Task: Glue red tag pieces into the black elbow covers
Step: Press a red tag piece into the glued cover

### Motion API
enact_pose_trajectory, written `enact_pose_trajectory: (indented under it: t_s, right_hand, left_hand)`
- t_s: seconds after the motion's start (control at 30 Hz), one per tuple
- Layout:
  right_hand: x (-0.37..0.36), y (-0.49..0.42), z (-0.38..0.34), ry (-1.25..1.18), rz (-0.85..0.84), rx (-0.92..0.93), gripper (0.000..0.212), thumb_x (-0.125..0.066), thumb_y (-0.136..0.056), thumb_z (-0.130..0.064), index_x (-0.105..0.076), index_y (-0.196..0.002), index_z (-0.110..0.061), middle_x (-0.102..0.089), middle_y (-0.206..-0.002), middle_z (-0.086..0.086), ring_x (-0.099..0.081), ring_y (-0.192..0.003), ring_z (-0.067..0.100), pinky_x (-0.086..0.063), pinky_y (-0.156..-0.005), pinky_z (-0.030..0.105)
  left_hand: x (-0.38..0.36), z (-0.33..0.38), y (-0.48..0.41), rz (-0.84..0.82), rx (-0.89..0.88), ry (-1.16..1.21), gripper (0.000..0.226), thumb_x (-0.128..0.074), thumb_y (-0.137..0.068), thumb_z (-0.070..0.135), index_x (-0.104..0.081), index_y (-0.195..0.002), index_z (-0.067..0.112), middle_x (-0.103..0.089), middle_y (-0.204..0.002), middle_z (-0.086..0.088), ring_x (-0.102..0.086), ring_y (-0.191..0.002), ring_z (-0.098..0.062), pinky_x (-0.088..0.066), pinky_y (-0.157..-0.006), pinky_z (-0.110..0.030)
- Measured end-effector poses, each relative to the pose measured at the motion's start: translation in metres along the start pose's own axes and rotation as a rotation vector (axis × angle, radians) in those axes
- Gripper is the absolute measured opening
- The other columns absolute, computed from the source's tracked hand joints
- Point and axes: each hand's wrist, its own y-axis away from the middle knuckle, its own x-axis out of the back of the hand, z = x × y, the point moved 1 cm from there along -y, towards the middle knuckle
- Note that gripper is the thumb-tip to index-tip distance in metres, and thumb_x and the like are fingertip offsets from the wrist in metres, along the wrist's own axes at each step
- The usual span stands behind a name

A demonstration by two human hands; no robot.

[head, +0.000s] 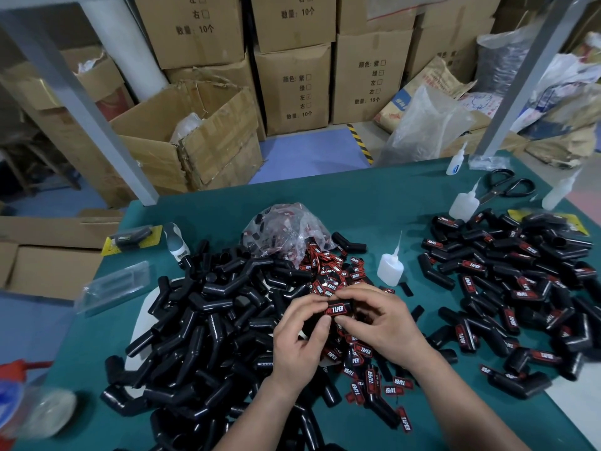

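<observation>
Red into black, pressing home.
Grips elbow cover in left hand, pinches red tag against it with right hand, both clamped, likely to seat glue.

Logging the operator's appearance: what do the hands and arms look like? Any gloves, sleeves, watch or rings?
There are no gloves. The left hand and right hand are bare, with short, plain nails. No ring, watch or wristband shows. The left forearm and right forearm are uncovered to the frame edge, and no sleeve is in view.

Glossy black plastic elbow covers on matt green cloth table.
</observation>
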Motion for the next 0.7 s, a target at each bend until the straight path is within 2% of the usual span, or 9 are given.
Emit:
enact_pose_trajectory:
  t_s: [0.2,0.33,0.4,0.7]
  right_hand:
    - [0.004,-0.002,0.002,0.107,-0.031,0.072,0.037,-0.084,-0.083,-0.015,-0.072,-0.118,-0.017,-0.070,-0.114,-0.011,-0.068,-0.108,0.016,-0.054,-0.095,0.029]
    - [0.008,-0.003,0.001,0.280,-0.089,0.291,0.028,-0.077,-0.091,-0.013,-0.071,-0.118,-0.010,-0.068,-0.118,-0.002,-0.067,-0.109,0.011,-0.055,-0.093,0.028]
    - [0.010,-0.003,0.000,0.342,-0.117,0.344,0.024,-0.075,-0.093,-0.014,-0.071,-0.116,-0.008,-0.067,-0.118,0.000,-0.066,-0.109,0.008,-0.054,-0.093,0.025]
    - [0.011,-0.002,0.002,0.356,-0.124,0.311,0.026,-0.075,-0.093,-0.021,-0.071,-0.115,-0.009,-0.068,-0.115,-0.004,-0.065,-0.110,0.004,-0.054,-0.095,0.024]
  left_hand:
    - [0.001,-0.004,-0.001,-0.011,0.040,0.044,0.017,-0.071,-0.092,0.017,-0.073,-0.107,0.025,-0.071,-0.116,0.008,-0.070,-0.110,-0.021,-0.053,-0.098,-0.031]
    - [-0.001,-0.007,0.001,-0.015,0.025,0.032,0.018,-0.072,-0.092,0.015,-0.072,-0.108,0.022,-0.071,-0.115,0.010,-0.070,-0.109,-0.019,-0.054,-0.097,-0.029]
    - [-0.001,-0.007,0.002,-0.020,0.024,0.031,0.018,-0.071,-0.092,0.015,-0.071,-0.108,0.024,-0.070,-0.115,0.012,-0.070,-0.109,-0.017,-0.054,-0.097,-0.028]
    - [-0.001,-0.009,0.003,-0.022,0.015,0.007,0.019,-0.072,-0.091,0.015,-0.072,-0.109,0.022,-0.070,-0.114,0.014,-0.070,-0.107,-0.016,-0.054,-0.096,-0.026]
